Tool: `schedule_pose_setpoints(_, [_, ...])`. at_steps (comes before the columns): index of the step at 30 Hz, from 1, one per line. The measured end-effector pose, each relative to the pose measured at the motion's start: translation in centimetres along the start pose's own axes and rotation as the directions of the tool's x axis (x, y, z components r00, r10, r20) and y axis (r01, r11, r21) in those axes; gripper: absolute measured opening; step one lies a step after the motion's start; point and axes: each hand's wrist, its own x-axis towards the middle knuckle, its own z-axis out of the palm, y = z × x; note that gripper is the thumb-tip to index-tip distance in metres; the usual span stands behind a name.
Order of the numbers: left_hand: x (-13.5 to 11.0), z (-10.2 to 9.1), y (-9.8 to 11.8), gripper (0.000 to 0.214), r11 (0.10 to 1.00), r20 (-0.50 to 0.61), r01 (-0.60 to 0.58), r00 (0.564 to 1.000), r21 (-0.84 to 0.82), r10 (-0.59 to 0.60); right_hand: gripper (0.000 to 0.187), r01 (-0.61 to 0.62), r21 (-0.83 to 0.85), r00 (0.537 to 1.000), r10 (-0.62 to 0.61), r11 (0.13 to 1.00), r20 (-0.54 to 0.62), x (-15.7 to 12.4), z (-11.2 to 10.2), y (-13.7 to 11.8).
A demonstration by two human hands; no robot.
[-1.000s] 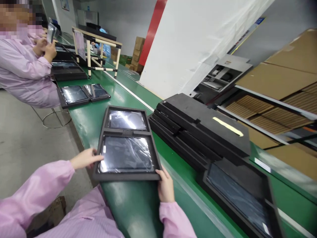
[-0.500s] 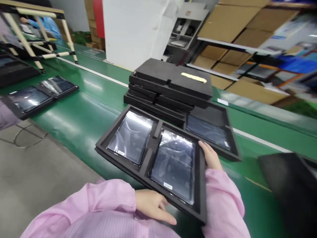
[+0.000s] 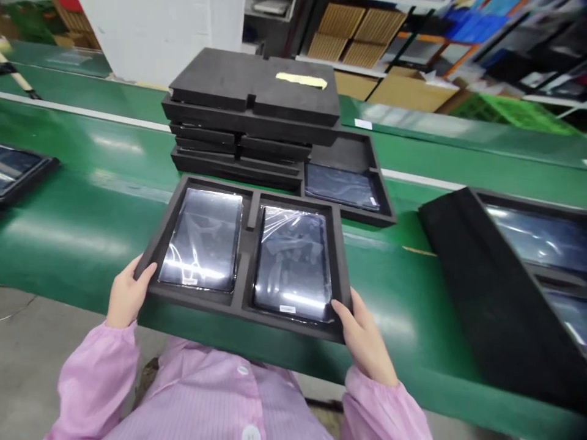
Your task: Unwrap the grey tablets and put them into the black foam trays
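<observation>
Between my hands is a black foam tray (image 3: 243,278) with two recesses. In its left recess lies a tablet (image 3: 204,238) in clear film, and a second wrapped tablet (image 3: 293,260) fills the right one. Each has a small white label along its lower edge. My left hand (image 3: 129,292) pinches the tray's near left corner, thumb on top. At the near right corner my right hand (image 3: 364,333) grips the rim, its thumb by the right tablet's corner. Behind the tray's far edge stands a stack of black foam trays (image 3: 247,122), with yellow tape (image 3: 301,80) on top.
Another foam tray (image 3: 387,211) holding one tablet (image 3: 342,185) sits beside the stack. On the right are tall black foam trays (image 3: 477,293) with wrapped tablets. A further tray (image 3: 27,180) lies at the left on the green bench (image 3: 92,226). Shelves with cardboard boxes (image 3: 358,30) stand behind.
My left hand has moved from below the tray's near edge to its left corner and now grips it. My right hand has slid to the near right corner. The view has turned right.
</observation>
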Motion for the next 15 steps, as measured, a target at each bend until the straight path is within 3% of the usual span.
schedule_pose_setpoints(4, [-1.6, 0.1, -0.8, 0.057, 0.996, -0.032, 0.063, 0.997, -0.063, -0.065, 0.056, -0.027, 0.035, 1.0, 0.026, 0.999, 0.012, -0.1, -0.2, -0.4])
schedule_pose_setpoints(9, [-2.1, 1.5, -1.5, 0.057, 0.995, -0.155, -0.005, 0.988, -0.101, -0.011, 0.058, -0.039, 0.018, 0.999, 0.039, 0.999, 0.03, 1.2, -0.8, 0.6])
schedule_pose_setpoints(12, [-2.3, 2.9, -0.6, 0.061, 0.99, -0.127, -0.056, 0.991, -0.131, 0.039, 0.047, -0.027, -0.195, 1.0, 0.027, 0.98, -0.005, 3.1, -2.6, 0.7])
schedule_pose_setpoints(15, [-2.5, 3.4, 0.7, 0.064, 0.991, -0.099, -0.062, 0.994, -0.118, 0.051, 0.034, -0.094, -0.539, 0.992, 0.123, 0.837, 0.019, 5.0, -4.1, -1.4])
